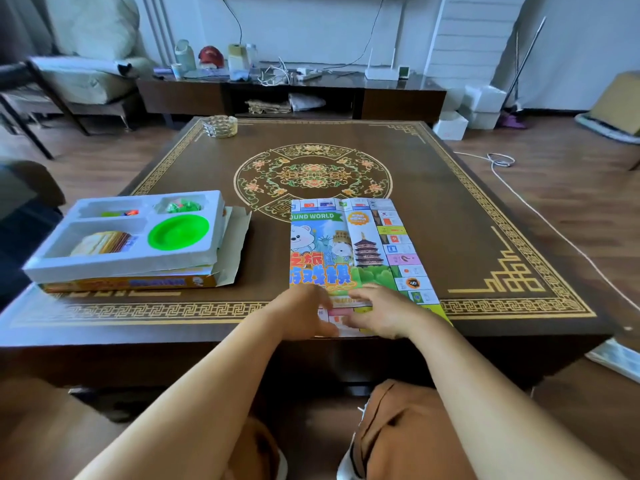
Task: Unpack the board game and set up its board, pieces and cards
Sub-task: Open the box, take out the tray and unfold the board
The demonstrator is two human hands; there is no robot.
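A folded paper game board (360,251) with bears and a pagoda lies on the dark table (467,216), near its front edge. My left hand (304,315) and my right hand (382,315) rest on the board's near end, fingers touching the paper; whether they pinch it I cannot tell. At the left a white plastic tray (45,265) sits on the yellow game box (135,283). The tray holds a stack of cards (104,242), a green dish (178,232), small coloured pieces (121,213) and a bag of green pieces (181,205).
A glass ashtray (221,125) stands at the table's far left corner. Beyond the table runs a low TV cabinet (294,95) with bottles and a router. A white cable (519,188) trails over the floor at the right. My knees are under the table's front edge.
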